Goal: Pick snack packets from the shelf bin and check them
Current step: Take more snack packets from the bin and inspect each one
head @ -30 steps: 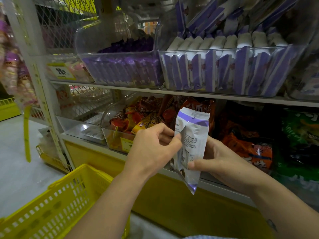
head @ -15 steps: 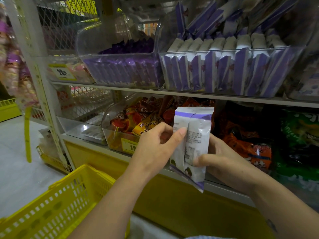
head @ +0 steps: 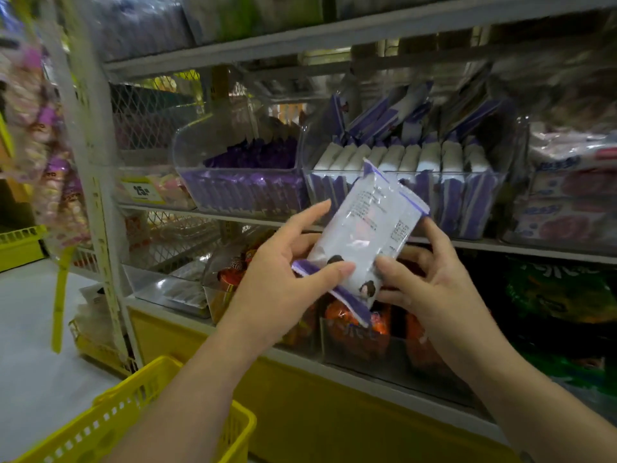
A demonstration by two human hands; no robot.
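Observation:
A white snack packet (head: 367, 225) with purple ends is held up in front of the shelf, tilted with its top to the upper right and its printed back facing me. My left hand (head: 283, 279) pinches its lower left end with the thumb, fingers spread behind. My right hand (head: 430, 279) grips its lower right side, thumb on the front. Behind it stands the clear shelf bin (head: 467, 195) filled with several matching white and purple packets standing upright.
A second clear bin (head: 243, 188) of darker purple packets sits to the left. Orange snack bags (head: 354, 329) fill a bin on the lower shelf, green bags (head: 561, 289) to the right. A yellow basket (head: 133, 412) is at the bottom left, beside a white shelf post (head: 96, 208).
Both hands have lifted the packet higher and tilted its top to the right. The view has tipped upward, showing more of the upper shelves.

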